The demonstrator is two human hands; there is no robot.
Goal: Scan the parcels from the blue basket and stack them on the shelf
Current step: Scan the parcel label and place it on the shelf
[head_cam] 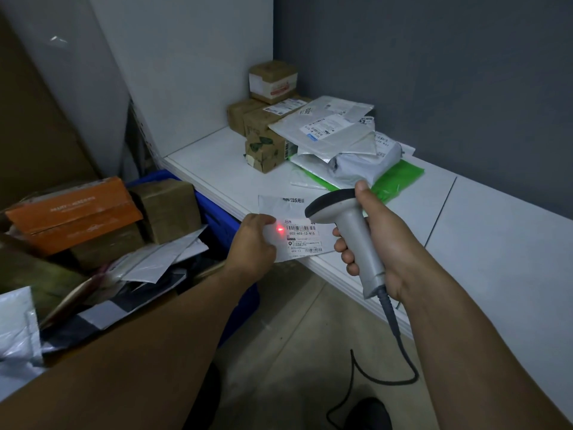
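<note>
My left hand point(252, 243) pinches the left edge of a flat white mailer parcel point(288, 225) held over the front edge of the white shelf point(483, 231). Its barcode label faces up, and a red laser dot glows just left of the barcode. My right hand point(375, 240) grips the handle of a grey barcode scanner point(347, 225), whose head points at the label. The blue basket point(223, 221) stands at the left, full of boxes and mailers, among them an orange box point(74, 212). On the shelf behind lies a stack of parcels point(325, 131): cardboard boxes, white mailers and a green bag.
The scanner's dark cable point(393, 339) hangs from the handle and loops down to the tiled floor. A white side panel stands left of the shelf and a dark grey wall runs behind it. A grey mailer point(18, 333) lies at the lower left.
</note>
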